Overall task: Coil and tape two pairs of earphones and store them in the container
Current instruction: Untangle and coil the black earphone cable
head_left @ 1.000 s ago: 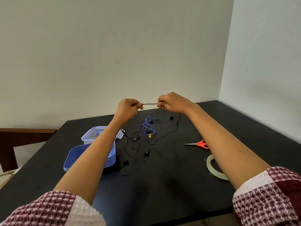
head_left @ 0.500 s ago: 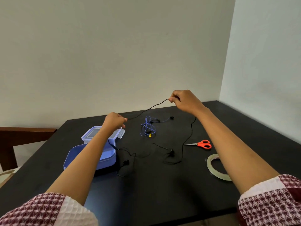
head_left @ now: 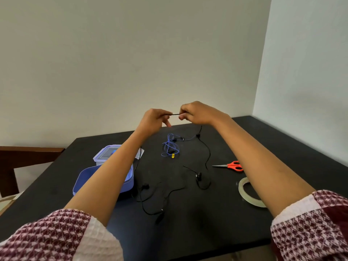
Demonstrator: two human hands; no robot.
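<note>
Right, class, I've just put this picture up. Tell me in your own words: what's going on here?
A person pinches a short stretch of the black earphones cable between the left hand and right hand above a black table. The rest of that cable trails uncoiled on the table. The blue earphones lie loosely bunched farther back. The open blue container and its clear lid sit on the left. The scissors and tape roll lie on the right, unused.

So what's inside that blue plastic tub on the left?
Only a bare blue interior shows in the open blue plastic tub. The left forearm crosses over its right side, so what lies under the arm cannot be seen.
</note>
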